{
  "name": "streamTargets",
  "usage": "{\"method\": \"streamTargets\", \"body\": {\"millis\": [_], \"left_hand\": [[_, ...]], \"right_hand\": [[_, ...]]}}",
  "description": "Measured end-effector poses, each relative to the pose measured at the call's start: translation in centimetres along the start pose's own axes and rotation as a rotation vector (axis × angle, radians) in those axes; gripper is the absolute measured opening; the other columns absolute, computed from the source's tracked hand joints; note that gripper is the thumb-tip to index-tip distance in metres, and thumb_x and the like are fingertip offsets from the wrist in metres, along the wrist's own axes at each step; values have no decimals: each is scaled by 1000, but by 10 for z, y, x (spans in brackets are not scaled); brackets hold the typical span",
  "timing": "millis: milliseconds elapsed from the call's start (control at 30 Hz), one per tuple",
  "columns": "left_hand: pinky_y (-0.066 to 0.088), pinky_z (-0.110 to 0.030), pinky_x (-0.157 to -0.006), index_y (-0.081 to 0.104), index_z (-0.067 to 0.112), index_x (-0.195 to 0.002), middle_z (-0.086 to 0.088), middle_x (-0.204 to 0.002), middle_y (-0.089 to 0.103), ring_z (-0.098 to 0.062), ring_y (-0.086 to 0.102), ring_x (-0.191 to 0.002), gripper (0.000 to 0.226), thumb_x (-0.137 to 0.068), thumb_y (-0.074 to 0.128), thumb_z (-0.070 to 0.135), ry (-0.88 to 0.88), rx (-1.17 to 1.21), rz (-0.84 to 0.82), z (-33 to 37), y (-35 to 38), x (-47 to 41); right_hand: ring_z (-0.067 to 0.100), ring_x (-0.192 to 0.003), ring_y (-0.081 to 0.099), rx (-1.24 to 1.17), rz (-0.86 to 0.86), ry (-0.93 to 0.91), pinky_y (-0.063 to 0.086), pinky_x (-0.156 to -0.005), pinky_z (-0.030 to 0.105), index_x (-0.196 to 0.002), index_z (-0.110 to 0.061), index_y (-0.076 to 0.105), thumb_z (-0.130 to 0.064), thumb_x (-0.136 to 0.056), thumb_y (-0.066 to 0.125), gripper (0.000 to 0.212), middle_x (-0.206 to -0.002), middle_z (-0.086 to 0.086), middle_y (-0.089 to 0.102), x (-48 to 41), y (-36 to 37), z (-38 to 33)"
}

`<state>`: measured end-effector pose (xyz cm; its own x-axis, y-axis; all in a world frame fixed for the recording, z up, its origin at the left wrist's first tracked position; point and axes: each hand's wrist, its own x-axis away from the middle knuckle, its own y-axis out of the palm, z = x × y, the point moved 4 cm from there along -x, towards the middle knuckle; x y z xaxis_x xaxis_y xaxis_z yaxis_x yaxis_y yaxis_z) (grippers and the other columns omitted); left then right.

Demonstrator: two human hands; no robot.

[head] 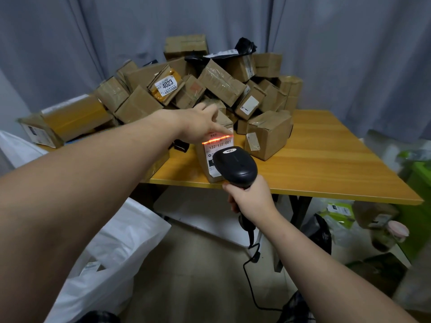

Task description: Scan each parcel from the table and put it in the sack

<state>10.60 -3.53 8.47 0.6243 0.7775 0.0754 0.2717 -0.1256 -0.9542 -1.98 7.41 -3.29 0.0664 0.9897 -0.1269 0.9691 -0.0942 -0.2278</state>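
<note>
The person stands at the near edge of the table (326, 159), both bare arms stretched out over it. One parcel (202, 160), a small brown carton, stands upright on the table right at that near edge, its white label facing the person. The left hand (200, 127) holds it by the top: the thumb lies along the upper part of the labelled face and the fingers reach over the far side. The right hand (250, 197) is wrapped round the handle of a black scanner (235, 165), just off the table's near edge, with the scanner's head raised in front of the parcel's lower half. A red scan line (218, 139) glows across the top of the label (just above the printed 122-122-C07). The scanner's cable (250, 276) hangs down below the table's edge and loops toward the floor.

Farther back on the table, filling its far left part, is a heap (217, 82) of cardboard parcels stacked at all angles, one of them labelled 4023 (166, 86). Another carton (268, 134) sits on the table just beside the held parcel, on its right. The white sack (121, 248) stands open on the floor off the table's left near corner, under the left arm. A grey curtain (70, 43) hangs behind the table, and a green crate (422, 183) shows past its right end.
</note>
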Motion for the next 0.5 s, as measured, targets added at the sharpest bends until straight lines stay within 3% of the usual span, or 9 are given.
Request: {"method": "streamTargets", "body": {"millis": [167,500], "left_hand": [[36,-40,-104,27,56,-143,3,-122,25,-21,28,-118,58,-98,49,27,5,102,-20,-10,2,-3],[34,-30,-92,16,57,-144,5,-109,20,-15,29,-105,65,-97,51,28,-65,209,35,-42,26,17]], "right_hand": [[12,-41,54,-35,8,-2,46,-46,25,-72,-12,60,-10,-84,68,15,-54,3,57,1,-1,0],[16,-41,53,-17,-56,-11,46,-46,28,-67,-12,58,-7,-85,66,20,-55,9,57,-6,-2,1]]}}
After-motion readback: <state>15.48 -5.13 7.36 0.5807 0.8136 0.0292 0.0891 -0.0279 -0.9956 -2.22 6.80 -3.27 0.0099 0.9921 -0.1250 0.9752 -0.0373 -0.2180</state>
